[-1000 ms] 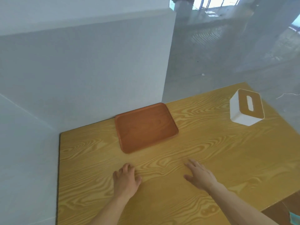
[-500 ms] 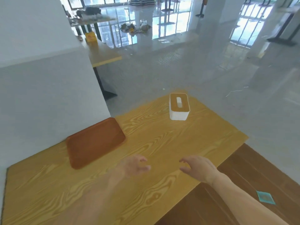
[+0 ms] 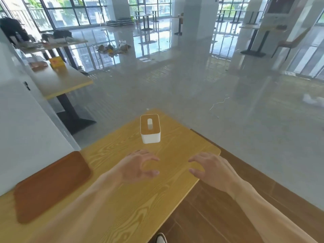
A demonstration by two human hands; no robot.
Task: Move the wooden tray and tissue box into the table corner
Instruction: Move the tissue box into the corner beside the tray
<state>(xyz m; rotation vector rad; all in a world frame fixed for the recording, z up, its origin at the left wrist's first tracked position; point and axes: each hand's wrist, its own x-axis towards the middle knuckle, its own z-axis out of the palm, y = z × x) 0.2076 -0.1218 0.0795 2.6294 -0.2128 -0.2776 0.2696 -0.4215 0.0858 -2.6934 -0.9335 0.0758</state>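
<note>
Single head-worn wide-angle camera, looking forward and down over the worktop [image 3: 140, 199], sitting close above it, facing the hall toward 12 o'clock

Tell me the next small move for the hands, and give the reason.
Probably reach both hands forward to the tissue box. The left hand and right hand hover open and empty just short of it, while the box stands apart from the wooden tray.

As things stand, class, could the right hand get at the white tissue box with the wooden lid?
Probably yes: the right hand is open and empty, with bare table between it and the box.
</note>
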